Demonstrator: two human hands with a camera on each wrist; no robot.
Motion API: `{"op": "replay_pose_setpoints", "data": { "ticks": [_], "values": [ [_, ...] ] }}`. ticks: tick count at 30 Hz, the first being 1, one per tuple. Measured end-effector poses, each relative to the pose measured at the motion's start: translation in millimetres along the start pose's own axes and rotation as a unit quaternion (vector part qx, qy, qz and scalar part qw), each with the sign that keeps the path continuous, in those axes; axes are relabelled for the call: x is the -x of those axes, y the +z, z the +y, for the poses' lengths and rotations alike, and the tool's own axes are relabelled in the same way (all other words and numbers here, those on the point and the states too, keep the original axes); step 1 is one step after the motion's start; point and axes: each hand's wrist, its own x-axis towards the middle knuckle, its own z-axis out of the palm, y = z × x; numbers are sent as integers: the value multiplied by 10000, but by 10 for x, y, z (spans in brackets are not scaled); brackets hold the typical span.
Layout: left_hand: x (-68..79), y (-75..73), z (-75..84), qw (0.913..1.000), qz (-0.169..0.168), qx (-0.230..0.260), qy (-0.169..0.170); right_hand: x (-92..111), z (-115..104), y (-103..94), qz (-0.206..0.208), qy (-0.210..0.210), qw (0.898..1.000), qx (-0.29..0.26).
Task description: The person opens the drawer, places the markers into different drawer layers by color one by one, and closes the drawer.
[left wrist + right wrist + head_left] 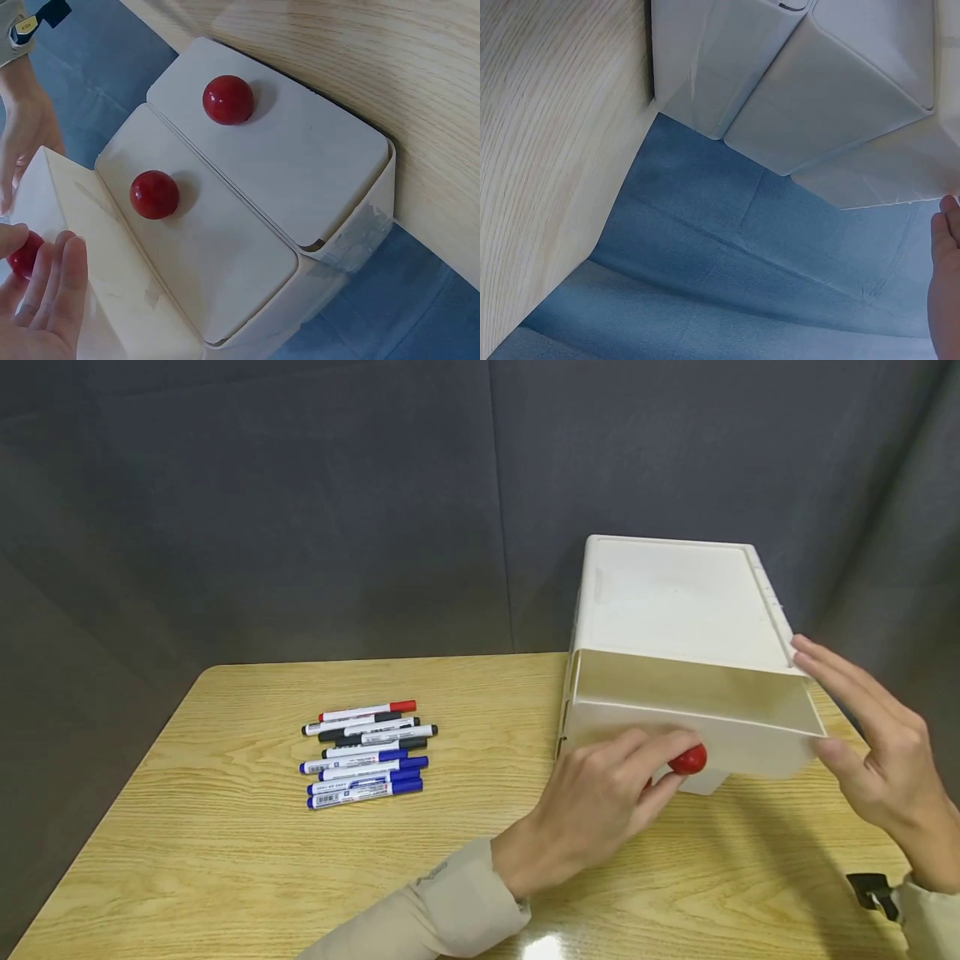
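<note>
A white drawer cabinet (682,602) stands at the right of the table, its top drawer (765,750) pulled out. My left hand (592,793) pinches the round red knob (688,759) on that drawer's front between thumb and fingers. In the left wrist view, two lower drawers show, each with its own red knob (154,195). My right hand (888,752) is at the cabinet's right side with fingers extended. Its fingertips are at the cabinet's top right edge, and its thumb is by the open drawer's right corner.
Several markers (367,756) with red, black and blue caps lie in a stack of rows on the wooden table (247,860), left of the cabinet. A dark grey curtain (337,510) hangs behind the table. The table's edge (619,202) runs near the cabinet's side.
</note>
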Motion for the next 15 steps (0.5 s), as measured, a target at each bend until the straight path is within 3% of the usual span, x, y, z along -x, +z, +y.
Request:
{"op": "replay_pose_setpoints", "data": {
  "ticks": [15],
  "values": [
    [53, -56, 59, 9999, -76, -4, 73, 67, 25, -59, -376, 189, 9988, -265]
  ]
}}
